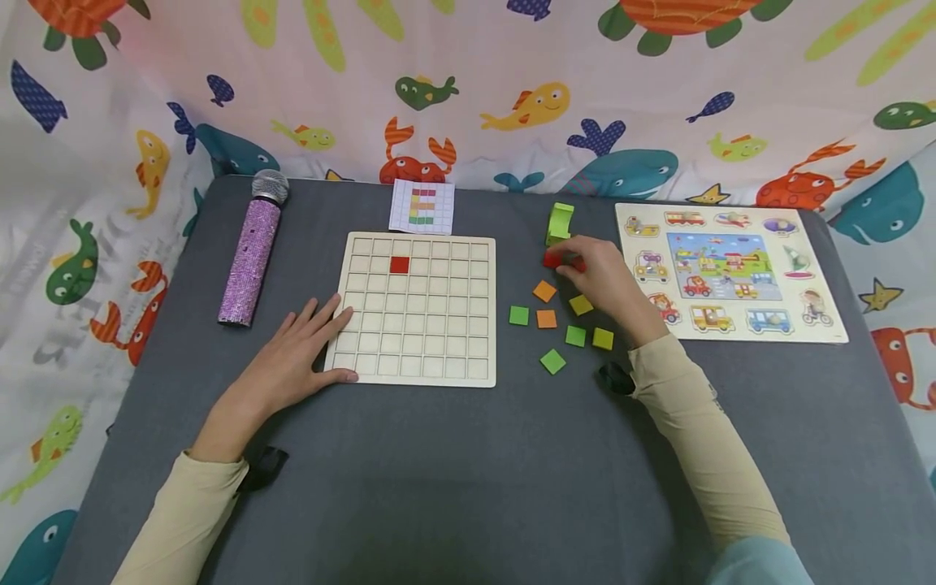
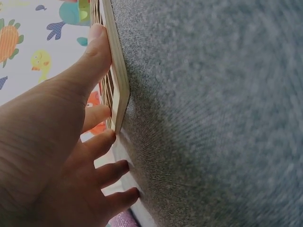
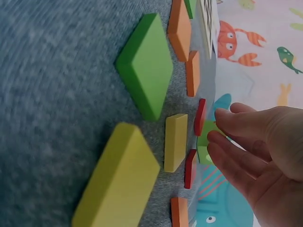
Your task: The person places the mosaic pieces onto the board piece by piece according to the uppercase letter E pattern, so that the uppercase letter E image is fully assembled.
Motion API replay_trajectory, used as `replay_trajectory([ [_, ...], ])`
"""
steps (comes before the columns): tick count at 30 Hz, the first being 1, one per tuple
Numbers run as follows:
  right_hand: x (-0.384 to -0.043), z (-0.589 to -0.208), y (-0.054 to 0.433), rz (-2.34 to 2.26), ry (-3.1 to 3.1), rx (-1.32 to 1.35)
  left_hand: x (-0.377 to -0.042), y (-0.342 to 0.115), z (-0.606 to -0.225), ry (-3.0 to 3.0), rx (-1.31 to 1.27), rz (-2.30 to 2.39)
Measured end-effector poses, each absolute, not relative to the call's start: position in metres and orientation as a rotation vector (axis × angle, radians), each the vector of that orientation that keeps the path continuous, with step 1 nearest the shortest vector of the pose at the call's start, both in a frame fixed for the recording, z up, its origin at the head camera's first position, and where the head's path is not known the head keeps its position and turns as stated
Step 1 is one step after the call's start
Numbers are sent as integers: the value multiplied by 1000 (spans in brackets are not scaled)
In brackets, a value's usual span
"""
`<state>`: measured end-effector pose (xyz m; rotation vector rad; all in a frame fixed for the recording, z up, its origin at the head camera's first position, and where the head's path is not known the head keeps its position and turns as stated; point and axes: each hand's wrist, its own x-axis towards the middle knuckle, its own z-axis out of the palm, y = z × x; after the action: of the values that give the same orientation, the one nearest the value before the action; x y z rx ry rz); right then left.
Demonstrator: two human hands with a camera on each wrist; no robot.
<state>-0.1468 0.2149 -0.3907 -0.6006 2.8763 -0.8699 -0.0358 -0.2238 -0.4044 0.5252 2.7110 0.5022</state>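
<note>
My left hand [image 1: 292,357] rests with spread fingers on the lower left edge of a wooden grid board [image 1: 418,383]. In the left wrist view, the thumb [image 2: 97,49] lies along the board's rim [image 2: 118,61]. One red square tile [image 1: 399,265] sits in a cell of the board's second row. My right hand [image 1: 595,272] reaches over red tiles [image 3: 200,117] near the upper end of the loose tiles. Its thumb and fingers are bent slightly, with nothing seen held between them. Just beyond the fingertips are several green tiles [image 1: 561,218], some overlapping.
Loose orange [image 1: 544,291], green [image 1: 552,361] and yellow tiles [image 1: 603,339] lie right of the board. A pattern card [image 1: 446,219] lies behind it. A glittery microphone [image 1: 249,260] lies at the left, and a picture puzzle board [image 1: 804,325] at the right. A printed curtain [image 1: 475,49] hangs behind.
</note>
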Motion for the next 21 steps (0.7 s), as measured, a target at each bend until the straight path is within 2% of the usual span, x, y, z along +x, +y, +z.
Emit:
replay_trajectory([
  [21,-154,-396,204,-823,2832,-570,-35,-224,-406,2723,531,526],
])
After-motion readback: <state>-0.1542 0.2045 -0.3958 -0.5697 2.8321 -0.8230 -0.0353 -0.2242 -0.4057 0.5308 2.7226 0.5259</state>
